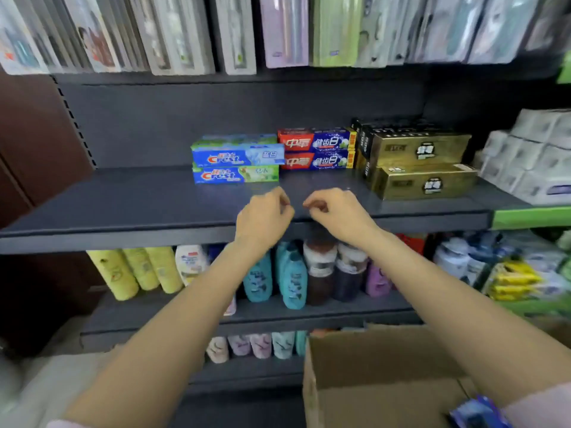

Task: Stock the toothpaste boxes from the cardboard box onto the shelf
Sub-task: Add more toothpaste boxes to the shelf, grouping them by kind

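A dark grey shelf (129, 196) is spanning the view, its front edge running below both hands. At the lower right an open cardboard box (364, 375) is sitting, with a blue packet (477, 412) showing at its right corner (too blurred to read).

On the shelf the toothpaste boxes are lying in three stacks towards the back and right: gold boxes (423, 168) at the right, red and blue boxes (318, 152) touching them on the left, and blue and green Crest boxes (236, 163) just beside those.

Toothbrush packs (234, 32) are hanging in a row above, white tissue packs (534, 152) are sitting at the far right, and shampoo bottles (290, 273) are standing on the shelf below.

The left hand (262, 219) and the right hand (335, 213) are hovering near each other over the shelf's front part, in front of the stacks and apart from them. Both are showing loosely curled fingers with nothing in them.
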{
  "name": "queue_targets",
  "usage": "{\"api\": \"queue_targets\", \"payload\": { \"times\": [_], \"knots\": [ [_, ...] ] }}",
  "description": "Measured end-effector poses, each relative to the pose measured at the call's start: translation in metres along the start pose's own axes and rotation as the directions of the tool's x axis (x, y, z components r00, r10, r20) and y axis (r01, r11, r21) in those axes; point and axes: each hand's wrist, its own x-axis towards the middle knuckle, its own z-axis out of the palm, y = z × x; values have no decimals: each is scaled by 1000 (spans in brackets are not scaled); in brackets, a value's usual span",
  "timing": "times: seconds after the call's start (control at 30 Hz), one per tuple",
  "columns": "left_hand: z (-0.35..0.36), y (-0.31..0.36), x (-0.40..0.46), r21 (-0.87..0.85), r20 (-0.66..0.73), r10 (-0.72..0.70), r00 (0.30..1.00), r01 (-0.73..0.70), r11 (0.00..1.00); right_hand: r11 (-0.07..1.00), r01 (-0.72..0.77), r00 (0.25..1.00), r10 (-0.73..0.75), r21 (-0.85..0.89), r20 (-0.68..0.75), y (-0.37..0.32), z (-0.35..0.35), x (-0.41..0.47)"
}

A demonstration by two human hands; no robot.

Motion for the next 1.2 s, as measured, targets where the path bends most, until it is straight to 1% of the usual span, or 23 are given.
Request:
{"api": "queue_targets", "payload": {
  "times": [0.07,0.17,0.27,0.37,0.47,0.57,0.63,0.7,0.77,0.8,0.83,0.87,0.9,0.97,1.03,1.07,1.1,1.13,1.17,1.2],
  "knots": [
    [21,26,-34,-49,15,-20,1000,20,999,1000,-30,998,30,0,47,23,-10,-38],
    [63,59,-83,-43,94,-64,994,68,997,998,-65,989,68,-25,135,60,-19,-100],
    [106,82,-125,-49,224,-109,968,123,991,992,-92,954,112,-85,280,99,-22,-157],
    [151,99,-153,-18,398,-153,904,175,984,976,-147,892,200,-159,406,144,-20,-200],
    [191,108,-170,10,549,-164,820,190,982,942,-270,808,335,-200,485,190,-13,-231],
    [230,115,-183,42,653,-180,735,202,978,905,-337,707,426,-261,565,231,-4,-257],
    [257,115,-194,67,731,-170,661,178,982,890,-342,626,456,-302,632,252,5,-275],
    [283,113,-208,88,796,-167,582,162,983,895,-323,538,441,-307,718,268,16,-293],
    [307,108,-222,113,831,-182,526,160,981,898,-312,447,427,-311,786,281,27,-307],
    [316,105,-228,124,842,-190,505,162,979,897,-300,415,429,-325,802,285,32,-310],
    [324,102,-233,128,856,-195,479,170,977,898,-281,402,430,-338,809,289,36,-312],
    [331,99,-238,124,872,-193,450,178,976,902,-257,407,427,-347,808,293,39,-311],
    [336,97,-241,121,891,-186,414,178,977,906,-240,429,420,-348,799,296,41,-309],
    [344,94,-248,125,927,-168,335,146,981,913,-245,488,407,-327,772,299,42,-303],
    [350,92,-253,142,950,-166,265,106,984,921,-257,520,388,-294,761,298,40,-296],
    [352,92,-256,152,954,-169,246,85,985,925,-258,532,378,-280,758,297,40,-294],
    [354,92,-259,168,955,-177,238,59,984,927,-266,546,370,-263,752,295,40,-291],
    [357,91,-261,183,952,-183,247,25,983,929,-280,563,364,-243,742,293,40,-289],
    [359,91,-262,201,943,-189,273,-17,979,931,-294,586,355,-217,729,291,40,-287],
    [360,91,-261,211,930,-182,320,-58,976,935,-299,615,343,-192,710,288,39,-286]
  ]
}}
